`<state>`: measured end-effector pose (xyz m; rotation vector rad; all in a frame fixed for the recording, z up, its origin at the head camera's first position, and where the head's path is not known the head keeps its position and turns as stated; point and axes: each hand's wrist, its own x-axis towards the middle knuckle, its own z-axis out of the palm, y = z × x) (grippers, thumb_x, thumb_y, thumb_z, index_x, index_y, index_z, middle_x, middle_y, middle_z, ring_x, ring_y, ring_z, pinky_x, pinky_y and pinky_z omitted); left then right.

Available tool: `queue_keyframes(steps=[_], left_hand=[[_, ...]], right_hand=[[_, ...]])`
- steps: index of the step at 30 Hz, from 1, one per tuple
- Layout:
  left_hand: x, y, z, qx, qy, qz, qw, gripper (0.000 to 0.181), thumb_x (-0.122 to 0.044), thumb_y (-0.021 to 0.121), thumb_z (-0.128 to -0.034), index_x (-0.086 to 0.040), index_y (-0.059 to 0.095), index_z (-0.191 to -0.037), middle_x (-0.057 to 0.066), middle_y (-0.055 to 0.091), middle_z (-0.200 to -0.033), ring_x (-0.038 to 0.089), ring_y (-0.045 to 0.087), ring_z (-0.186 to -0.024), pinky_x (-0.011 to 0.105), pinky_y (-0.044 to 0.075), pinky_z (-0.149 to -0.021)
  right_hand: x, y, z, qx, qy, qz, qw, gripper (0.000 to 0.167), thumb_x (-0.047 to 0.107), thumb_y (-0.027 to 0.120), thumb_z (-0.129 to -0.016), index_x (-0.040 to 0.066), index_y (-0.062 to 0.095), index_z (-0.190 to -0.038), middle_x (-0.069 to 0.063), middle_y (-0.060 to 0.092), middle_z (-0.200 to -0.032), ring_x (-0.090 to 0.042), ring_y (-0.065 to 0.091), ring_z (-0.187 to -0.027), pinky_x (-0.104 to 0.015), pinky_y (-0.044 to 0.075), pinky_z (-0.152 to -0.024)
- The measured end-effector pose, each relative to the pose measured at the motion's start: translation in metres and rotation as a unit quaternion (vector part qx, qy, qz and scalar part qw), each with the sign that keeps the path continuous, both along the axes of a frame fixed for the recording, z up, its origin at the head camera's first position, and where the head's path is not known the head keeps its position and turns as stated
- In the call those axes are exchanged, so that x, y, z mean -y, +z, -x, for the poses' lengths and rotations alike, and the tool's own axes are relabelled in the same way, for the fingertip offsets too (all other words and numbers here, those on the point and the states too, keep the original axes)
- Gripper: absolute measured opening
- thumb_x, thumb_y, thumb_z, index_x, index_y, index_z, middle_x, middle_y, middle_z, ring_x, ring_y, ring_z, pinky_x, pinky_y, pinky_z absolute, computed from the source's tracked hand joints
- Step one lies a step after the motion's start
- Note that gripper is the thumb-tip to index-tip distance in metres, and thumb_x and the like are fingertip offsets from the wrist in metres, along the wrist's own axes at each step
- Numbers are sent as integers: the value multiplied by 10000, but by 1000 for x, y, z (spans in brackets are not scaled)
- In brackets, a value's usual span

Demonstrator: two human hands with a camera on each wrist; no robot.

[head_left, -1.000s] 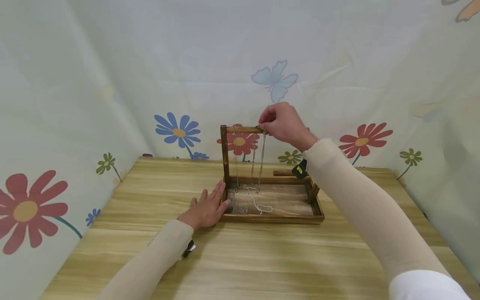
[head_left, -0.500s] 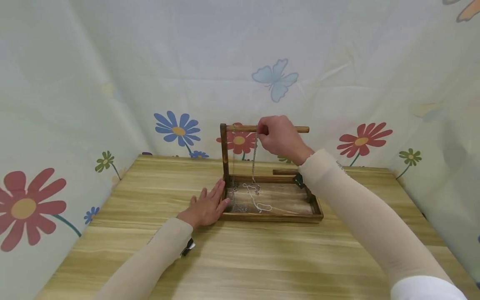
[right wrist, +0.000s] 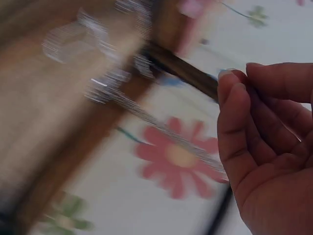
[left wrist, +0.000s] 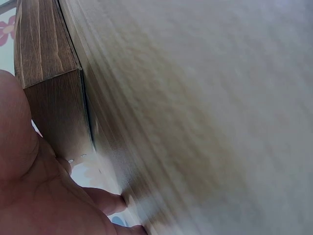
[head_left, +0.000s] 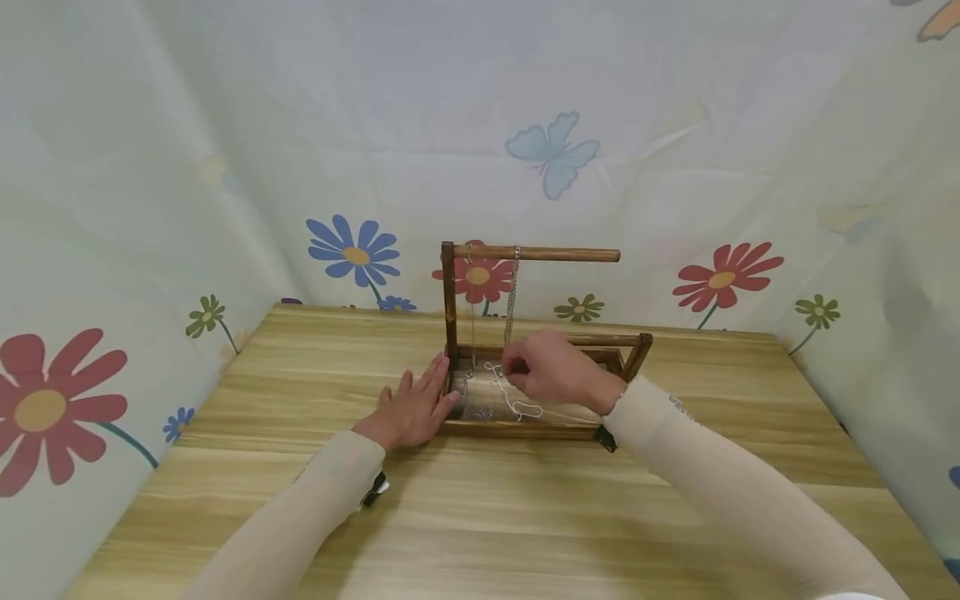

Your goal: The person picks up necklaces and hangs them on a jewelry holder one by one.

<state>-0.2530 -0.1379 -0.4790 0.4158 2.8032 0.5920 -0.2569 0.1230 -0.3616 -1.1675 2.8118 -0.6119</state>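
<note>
A wooden jewelry stand (head_left: 570,255) has an upper bar over a shallow tray (head_left: 540,430). From the bar hang two silver chain necklaces: a thin one (head_left: 472,321) near the post and a thicker one (head_left: 513,296) to its right. Another necklace (head_left: 525,409), pale and loosely looped, lies in the tray. My left hand (head_left: 411,412) rests with straight fingers against the tray's left side, also seen by the wooden wall (left wrist: 56,107) in the left wrist view. My right hand (head_left: 551,368) hovers over the tray, fingers loosely bent, nothing visible between thumb and fingertips (right wrist: 234,95).
A lower wooden bar (head_left: 607,340) joins a short post (head_left: 637,354) on the stand's right side. Wood-grain tabletop (head_left: 480,517) surrounds the stand. Behind hangs a flower-printed cloth (head_left: 360,150). The right wrist view is motion-blurred.
My right hand has let go of the thicker necklace, which now hangs on the upper bar, and has moved down over the tray. The left hand has stayed in place.
</note>
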Motion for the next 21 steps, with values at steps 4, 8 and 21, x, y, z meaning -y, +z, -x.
queue_keyframes(steps=[4,8,21], left_hand=[[2,-4,3,-26,19,4,10000,783,-688,203,-1064,-298,-69,-1686,-101,-86,-1774,591,77,-1569,842,41,-1173],[1,-1,2,37,2,2,10000,784,-677,233,-1068,-298,-61,-1688,-97,-74,-1777,591,71,-1571,839,38,-1176],[2,-1,1,-82,-8,-103,9999,779,-671,204,-1071,-275,-50,-1692,-63,-43,-1783,617,90,-1556,860,59,-1152]], right_hand=[[-8,-39,7,475,-106,-356,9982,243,35,624,-972,147,678,-764,33,575,-689,-84,413,-603,-272,387,-620],[-13,-64,15,587,-290,-785,9948,212,-7,656,-912,142,722,-776,23,648,-757,-87,493,-644,-286,449,-626],[-12,-85,23,1016,-42,-1046,9893,410,-175,457,-815,186,348,-654,36,272,-664,-140,220,-620,-305,254,-629]])
